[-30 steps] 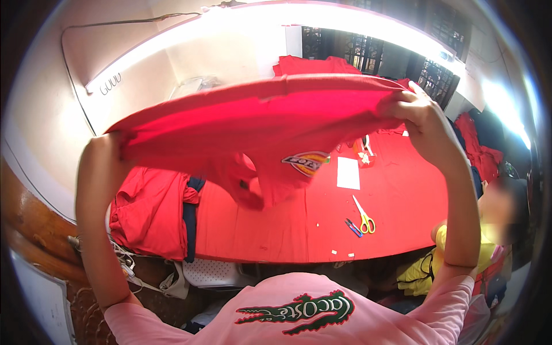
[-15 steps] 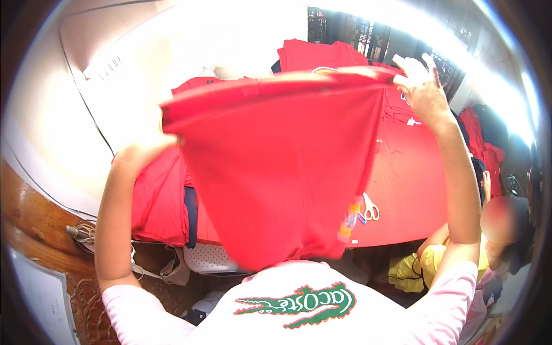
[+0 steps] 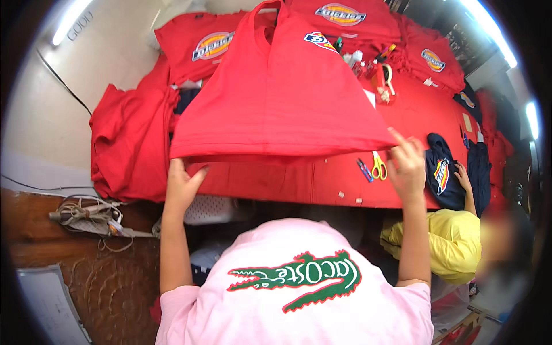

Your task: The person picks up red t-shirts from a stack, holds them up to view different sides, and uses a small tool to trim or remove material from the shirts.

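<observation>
A red T-shirt (image 3: 270,103) is stretched out in front of me over the table, its hem toward me and its collar at the far end. Part of a printed badge shows on its far right side. At the hem's left corner, my left hand (image 3: 185,185) grips the cloth; the thumb stands apart and the fingertips are partly hidden by the shirt. My right hand (image 3: 409,164) pinches the right corner of the hem. Yellow-handled scissors (image 3: 378,167) and blue thread snips (image 3: 364,171) lie on the table just left of my right hand.
Red shirts with badges lie in piles at the far left (image 3: 201,46), far middle (image 3: 351,20) and far right (image 3: 434,57). A tape roll (image 3: 388,77) stands beyond the hem. On the right, a person in yellow (image 3: 443,244) touches a dark garment (image 3: 443,172). Coiled cables (image 3: 92,215) hang at left.
The shirt was lifted high in front of me; now it is lower and spread away over the table, with its badge showing. Both hands have come down, and the left has moved inward.
</observation>
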`<action>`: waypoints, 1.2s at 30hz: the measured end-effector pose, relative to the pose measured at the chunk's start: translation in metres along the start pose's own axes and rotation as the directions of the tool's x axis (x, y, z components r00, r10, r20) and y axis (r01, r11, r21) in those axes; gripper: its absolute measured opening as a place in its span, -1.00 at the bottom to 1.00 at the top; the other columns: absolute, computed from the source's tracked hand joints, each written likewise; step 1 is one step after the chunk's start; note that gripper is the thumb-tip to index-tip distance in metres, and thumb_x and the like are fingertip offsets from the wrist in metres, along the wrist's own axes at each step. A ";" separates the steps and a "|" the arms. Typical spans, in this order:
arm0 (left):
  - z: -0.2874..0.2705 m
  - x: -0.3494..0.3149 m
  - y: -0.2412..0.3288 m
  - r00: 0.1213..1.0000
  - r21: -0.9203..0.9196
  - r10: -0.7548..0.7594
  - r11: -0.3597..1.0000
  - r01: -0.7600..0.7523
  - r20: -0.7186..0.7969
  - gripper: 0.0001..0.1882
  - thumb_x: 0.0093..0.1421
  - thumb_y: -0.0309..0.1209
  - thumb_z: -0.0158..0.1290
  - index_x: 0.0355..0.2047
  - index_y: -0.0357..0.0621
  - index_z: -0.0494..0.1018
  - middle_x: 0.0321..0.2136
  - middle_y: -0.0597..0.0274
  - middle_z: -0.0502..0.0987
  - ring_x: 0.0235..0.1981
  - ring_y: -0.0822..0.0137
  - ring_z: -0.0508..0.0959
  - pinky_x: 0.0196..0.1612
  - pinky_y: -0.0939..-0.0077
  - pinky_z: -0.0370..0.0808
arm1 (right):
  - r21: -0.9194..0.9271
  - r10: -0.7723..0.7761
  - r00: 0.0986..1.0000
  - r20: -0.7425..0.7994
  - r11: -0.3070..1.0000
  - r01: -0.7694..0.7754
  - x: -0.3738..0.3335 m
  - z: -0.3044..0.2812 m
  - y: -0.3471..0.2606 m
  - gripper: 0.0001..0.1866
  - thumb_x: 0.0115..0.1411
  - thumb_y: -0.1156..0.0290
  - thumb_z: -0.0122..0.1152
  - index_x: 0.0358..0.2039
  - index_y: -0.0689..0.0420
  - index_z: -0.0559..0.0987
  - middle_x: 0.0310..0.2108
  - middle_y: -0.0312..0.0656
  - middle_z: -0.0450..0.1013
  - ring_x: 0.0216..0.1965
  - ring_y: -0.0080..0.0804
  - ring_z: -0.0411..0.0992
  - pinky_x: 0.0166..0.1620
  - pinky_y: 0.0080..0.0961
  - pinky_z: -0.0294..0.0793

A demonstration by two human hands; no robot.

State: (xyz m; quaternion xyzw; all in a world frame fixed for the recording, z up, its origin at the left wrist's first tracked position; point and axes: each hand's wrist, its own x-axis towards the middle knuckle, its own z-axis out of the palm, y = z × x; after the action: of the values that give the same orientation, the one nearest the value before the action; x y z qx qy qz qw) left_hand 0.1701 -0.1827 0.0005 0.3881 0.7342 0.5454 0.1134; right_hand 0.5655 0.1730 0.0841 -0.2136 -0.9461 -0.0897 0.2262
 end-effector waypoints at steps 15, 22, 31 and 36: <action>0.028 -0.054 -0.139 0.979 0.508 -0.175 0.856 0.098 0.106 -0.60 0.32 -0.55 0.05 0.16 -0.10 0.55 0.20 0.02 0.53 0.28 0.03 0.47 0.35 0.12 0.33 | 0.533 0.458 0.768 0.449 0.552 -0.641 -0.118 0.183 -0.061 -0.68 0.23 0.41 0.34 0.02 0.09 0.67 -0.18 -0.09 0.61 -0.07 -0.08 0.53 0.07 -0.20 0.50; 0.042 -0.029 -0.142 0.968 0.695 -0.107 0.714 -0.083 0.225 -0.55 0.22 -0.53 0.13 0.14 -0.03 0.54 0.02 0.08 0.52 0.22 0.02 0.45 0.38 0.07 0.27 | 0.309 0.246 0.815 0.525 0.837 -0.451 -0.088 0.201 -0.075 -0.79 0.08 0.43 0.42 -0.23 0.10 0.68 -0.32 -0.12 0.47 -0.14 -0.07 0.43 -0.04 -0.18 0.49; 0.099 -0.062 -0.122 0.917 0.427 0.086 0.865 -0.262 0.389 -0.81 0.20 -0.49 0.23 -0.15 -0.07 0.64 -0.18 0.14 0.56 -0.10 0.10 0.59 -0.01 0.21 0.54 | 0.429 0.193 0.850 0.490 0.795 -0.428 -0.096 0.195 -0.076 -0.74 0.00 0.53 0.45 -0.25 0.11 0.66 -0.23 -0.14 0.47 -0.10 -0.08 0.43 0.01 -0.20 0.48; 0.092 -0.097 -0.122 0.975 0.461 -0.076 0.887 -0.030 0.210 -0.94 0.21 -0.52 0.19 -0.30 -0.19 0.60 -0.37 0.05 0.57 -0.24 -0.01 0.62 -0.10 0.23 0.56 | 0.349 0.193 0.827 0.528 0.839 -0.419 -0.096 0.195 -0.075 -0.78 0.02 0.55 0.43 -0.28 0.13 0.64 -0.23 -0.14 0.48 -0.10 -0.09 0.44 -0.03 -0.17 0.49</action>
State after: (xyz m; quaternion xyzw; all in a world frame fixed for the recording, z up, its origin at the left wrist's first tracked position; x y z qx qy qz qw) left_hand 0.2353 -0.1973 -0.1677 0.4536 0.8298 0.3073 0.1056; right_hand 0.5330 0.1234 -0.1382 -0.3237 -0.9180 0.2250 0.0438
